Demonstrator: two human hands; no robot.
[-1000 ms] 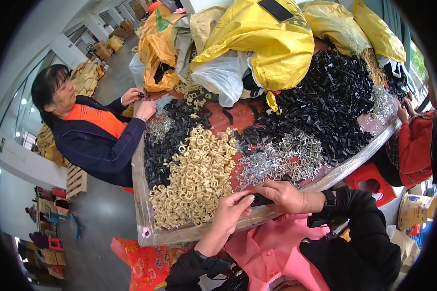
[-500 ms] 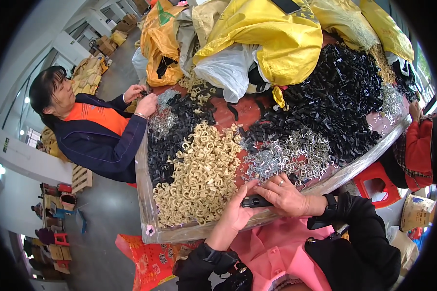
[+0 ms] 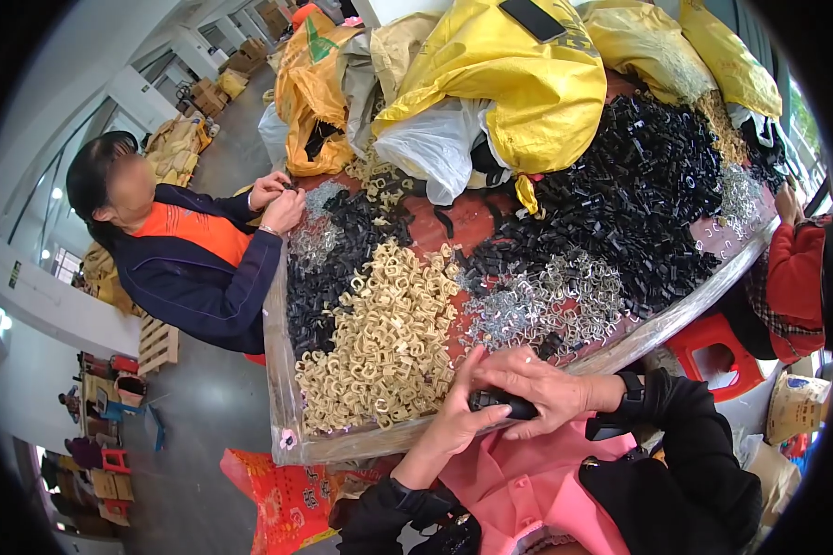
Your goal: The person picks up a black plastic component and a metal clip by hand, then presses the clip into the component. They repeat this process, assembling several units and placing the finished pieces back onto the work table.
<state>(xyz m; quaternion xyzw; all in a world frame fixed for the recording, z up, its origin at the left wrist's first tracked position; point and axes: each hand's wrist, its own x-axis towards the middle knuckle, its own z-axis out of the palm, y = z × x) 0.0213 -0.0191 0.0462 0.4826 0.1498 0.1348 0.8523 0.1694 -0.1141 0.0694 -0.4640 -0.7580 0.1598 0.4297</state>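
Black part is held between both hands over the table's near edge, right of centre. Left hand: clamped on its left end, thumb across it. Right hand: closed over it from the right, fingers partly hiding it.

Table: reddish top, rim wrapped in clear film or tape, mostly covered by loose parts. Beige loops are heaped near left, silver hooks just beyond the hands, a big black pile far right, more black pieces along the left edge. The far side is taken up by a yellow sack with a phone laid on it, a whitish plastic bag and an orange sack.

Room: grey floor, pallet and cardboard boxes at left, red stool at right. Left edge is occupied by a co-worker, both hands brought together; a red sleeve is seen far right.
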